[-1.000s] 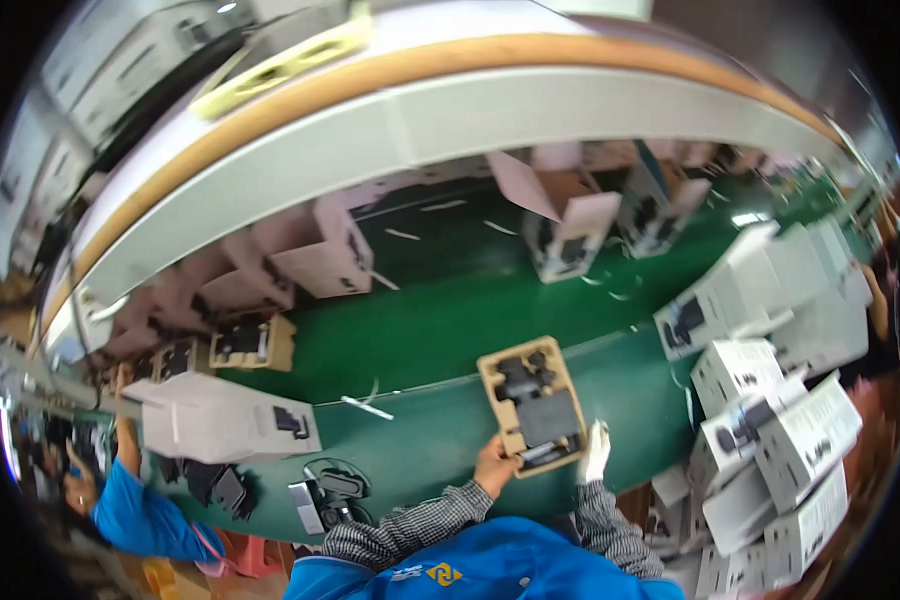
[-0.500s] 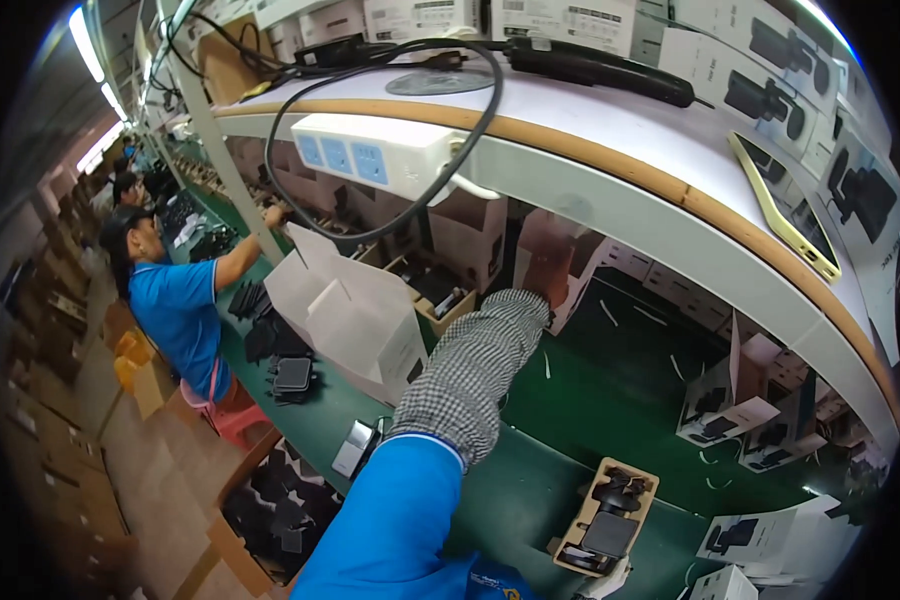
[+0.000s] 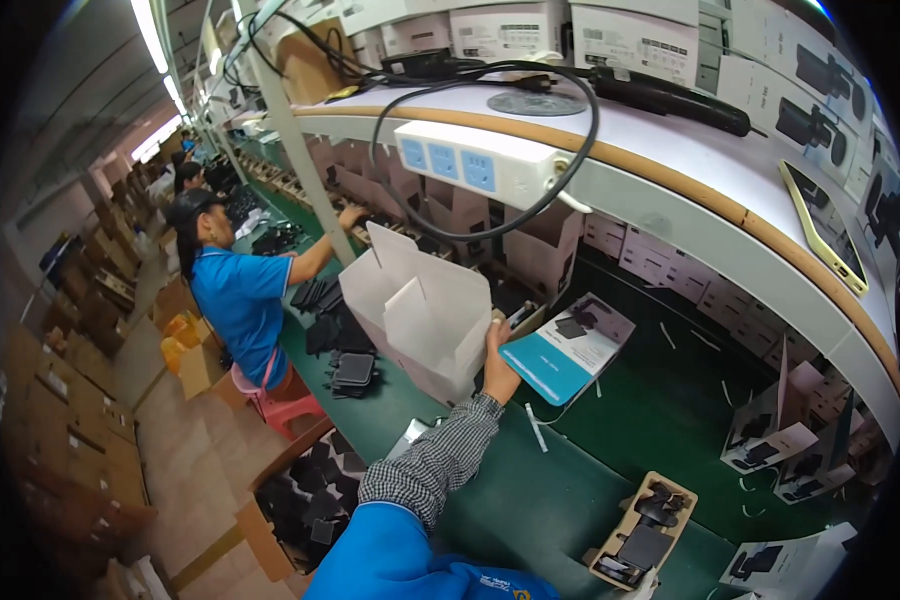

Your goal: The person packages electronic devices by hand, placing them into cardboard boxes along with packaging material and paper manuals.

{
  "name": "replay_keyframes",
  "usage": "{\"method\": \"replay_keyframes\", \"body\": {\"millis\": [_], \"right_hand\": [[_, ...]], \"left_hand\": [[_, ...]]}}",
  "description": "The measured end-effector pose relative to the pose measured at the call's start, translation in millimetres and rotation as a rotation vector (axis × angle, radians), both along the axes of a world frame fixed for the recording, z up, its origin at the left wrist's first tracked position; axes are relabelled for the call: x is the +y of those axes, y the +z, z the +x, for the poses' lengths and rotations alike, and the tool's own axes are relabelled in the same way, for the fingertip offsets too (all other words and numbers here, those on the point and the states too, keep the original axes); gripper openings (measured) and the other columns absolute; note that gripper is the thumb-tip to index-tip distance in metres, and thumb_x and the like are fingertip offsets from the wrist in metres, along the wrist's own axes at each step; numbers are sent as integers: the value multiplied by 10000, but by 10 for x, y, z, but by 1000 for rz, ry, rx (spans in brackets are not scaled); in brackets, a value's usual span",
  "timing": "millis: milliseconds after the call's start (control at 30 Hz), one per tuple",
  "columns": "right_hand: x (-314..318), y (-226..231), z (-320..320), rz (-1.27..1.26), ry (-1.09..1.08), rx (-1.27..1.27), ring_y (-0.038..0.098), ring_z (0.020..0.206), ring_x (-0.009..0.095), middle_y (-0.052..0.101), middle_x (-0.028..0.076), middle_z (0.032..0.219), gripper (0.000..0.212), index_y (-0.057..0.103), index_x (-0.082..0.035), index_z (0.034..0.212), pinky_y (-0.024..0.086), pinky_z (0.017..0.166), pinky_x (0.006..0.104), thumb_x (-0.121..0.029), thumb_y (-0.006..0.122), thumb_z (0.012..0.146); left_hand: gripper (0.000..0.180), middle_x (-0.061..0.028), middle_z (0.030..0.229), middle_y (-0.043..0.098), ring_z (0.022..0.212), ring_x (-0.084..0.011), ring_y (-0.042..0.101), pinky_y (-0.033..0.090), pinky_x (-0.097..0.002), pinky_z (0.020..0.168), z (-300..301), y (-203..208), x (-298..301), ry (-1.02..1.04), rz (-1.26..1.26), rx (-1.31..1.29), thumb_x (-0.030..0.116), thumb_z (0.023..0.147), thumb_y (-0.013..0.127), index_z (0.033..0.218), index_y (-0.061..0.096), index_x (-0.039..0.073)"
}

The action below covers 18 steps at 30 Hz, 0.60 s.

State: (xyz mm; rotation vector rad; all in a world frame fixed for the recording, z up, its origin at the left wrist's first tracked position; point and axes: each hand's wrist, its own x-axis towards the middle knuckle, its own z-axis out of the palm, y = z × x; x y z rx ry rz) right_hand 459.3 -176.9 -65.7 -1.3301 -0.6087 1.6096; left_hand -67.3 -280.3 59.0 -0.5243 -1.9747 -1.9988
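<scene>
My left hand (image 3: 498,368) is closed on the near-left edge of a flat blue-and-white printed card (image 3: 570,345) with a product picture. How thick the card is I cannot tell. Just left of that hand stands an open white box (image 3: 435,335), its flaps up. At the lower right lies a brown moulded tray (image 3: 682,515) holding a black device with a square plate (image 3: 646,548). A pale bit of my right hand (image 3: 648,583) shows at the tray's near corner, seemingly gripping it; most of that hand is out of sight.
A shelf with a white power strip (image 3: 475,165), black looped cable, power screwdriver (image 3: 665,100) and yellow-edged phone (image 3: 825,230) overhangs the green table (image 3: 530,490). Open printed boxes (image 3: 770,430) stand right. A co-worker (image 3: 235,280) sits left; a carton of black parts (image 3: 305,500) is below.
My left hand has drawn back from beneath the shelf and now holds the printed card beside the open white box. The view has swung, shifting the scene rightward.
</scene>
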Motion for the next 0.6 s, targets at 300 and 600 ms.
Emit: {"method": "replay_keyframes", "body": {"millis": [300, 600], "right_hand": [[-96, 662, 9, -272, 134, 148, 545, 601, 184, 601, 91, 721, 210, 604, -35, 844, 461, 556, 296, -242, 589, 805], [-393, 789, 211, -271, 33, 127, 530, 585, 164, 582, 75, 722, 178, 585, -37, 864, 457, 540, 277, -204, 569, 805]], "left_hand": [[306, -78, 998, 619, 980, -251, 557, 367, -394, 988, 612, 71, -33, -646, -271, 567, 27, 661, 670, 958, 613, 74], [434, -154, 1266, 422, 1177, -298, 415, 341, -403, 985, 1353, -298, 234, -834, -727, 830, 179, 778, 552, 1172, 441, 35]]}}
